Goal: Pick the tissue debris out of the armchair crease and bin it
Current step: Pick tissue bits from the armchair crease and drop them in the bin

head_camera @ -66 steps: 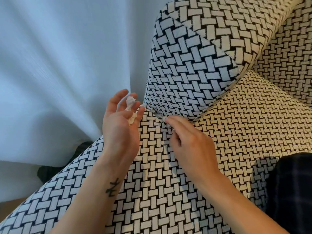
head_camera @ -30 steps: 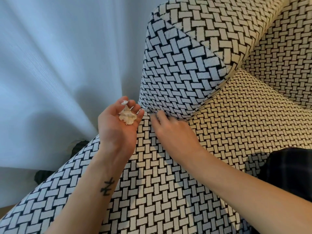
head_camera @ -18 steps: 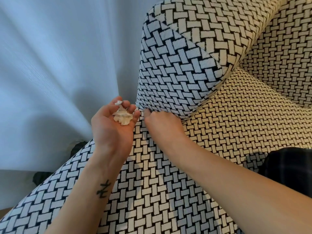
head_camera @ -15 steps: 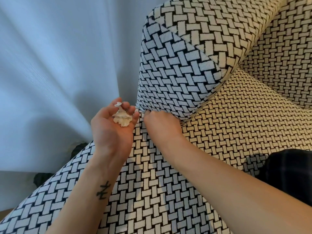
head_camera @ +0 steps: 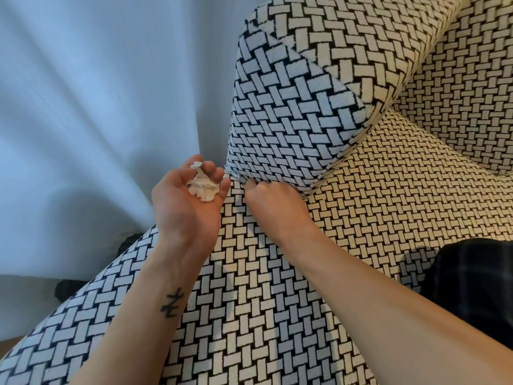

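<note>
Resting in the palm of the left hand [head_camera: 186, 212], one crumpled wad of tissue debris [head_camera: 202, 187] is sitting against the base of the fingers, with a thin twisted tail pointing up between them. That hand is turning palm up and hovering over the front corner of the seat. Its fingers are curling loosely round the wad, so its grip is cradling the debris rather than squeezing it.

Just beside it, almost touching, the right hand [head_camera: 273, 207] is lying knuckles up on the seat cushion [head_camera: 388, 195]. Its fingers are bending under and pushing into the crease [head_camera: 236, 175] where the armrest [head_camera: 291, 107] is meeting the cushion. The fingertips are hiding in the fold, so whether this grip is pinching any scrap cannot be told.

Two bare forearms are reaching in from the lower edge, and the left one is showing a single small dark tattoo [head_camera: 172, 302]. There is one armchair [head_camera: 249, 315], covered in black-and-white woven fabric.

The crease is running from the front corner under the armrest and away to the upper right. The seat's left edge is curving down beside a pale curtain [head_camera: 97, 93], with open room between the two. A dark object [head_camera: 130, 241] is lying low at the curtain's foot. To the right, the cushion is spreading out as far as a dark plaid cloth [head_camera: 472, 287] at the frame's edge.
</note>
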Demonstrator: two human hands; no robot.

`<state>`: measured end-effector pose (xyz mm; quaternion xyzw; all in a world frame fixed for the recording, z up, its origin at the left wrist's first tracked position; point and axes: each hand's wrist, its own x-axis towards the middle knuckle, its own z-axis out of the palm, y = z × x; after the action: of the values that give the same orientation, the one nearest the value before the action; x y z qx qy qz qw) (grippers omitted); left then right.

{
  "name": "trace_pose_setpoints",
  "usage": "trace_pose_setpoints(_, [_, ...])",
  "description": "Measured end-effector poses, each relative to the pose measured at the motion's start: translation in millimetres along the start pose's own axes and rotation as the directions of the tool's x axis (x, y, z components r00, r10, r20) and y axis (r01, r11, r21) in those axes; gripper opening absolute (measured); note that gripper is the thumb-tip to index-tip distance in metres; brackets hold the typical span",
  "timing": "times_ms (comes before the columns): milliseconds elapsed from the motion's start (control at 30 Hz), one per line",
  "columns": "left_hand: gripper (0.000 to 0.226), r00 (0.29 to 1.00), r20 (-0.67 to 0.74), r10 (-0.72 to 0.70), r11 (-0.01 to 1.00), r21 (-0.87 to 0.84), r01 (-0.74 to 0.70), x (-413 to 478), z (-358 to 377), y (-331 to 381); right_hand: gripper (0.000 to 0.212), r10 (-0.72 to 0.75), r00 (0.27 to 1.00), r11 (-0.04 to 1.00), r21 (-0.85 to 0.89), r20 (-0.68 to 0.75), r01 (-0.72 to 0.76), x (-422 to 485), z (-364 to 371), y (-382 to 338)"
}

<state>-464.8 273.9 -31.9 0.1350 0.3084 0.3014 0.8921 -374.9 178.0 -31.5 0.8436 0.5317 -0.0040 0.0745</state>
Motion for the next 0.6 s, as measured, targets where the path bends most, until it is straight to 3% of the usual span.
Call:
trace_pose_setpoints(433, [0.020,0.999,0.015,-0.033,0.999,0.008,0.033,1,-1,-2,0.036,-0.037,0.997,0.999,0.016,-0.071,0.038,-12,-1,6])
trace_pose_setpoints(600, [0.020,0.999,0.017,-0.037,0.999,0.011,0.037,-1,1,-2,0.028,-0.014,0.958,1.000,0.008,-0.285,0.017,-19,13,11])
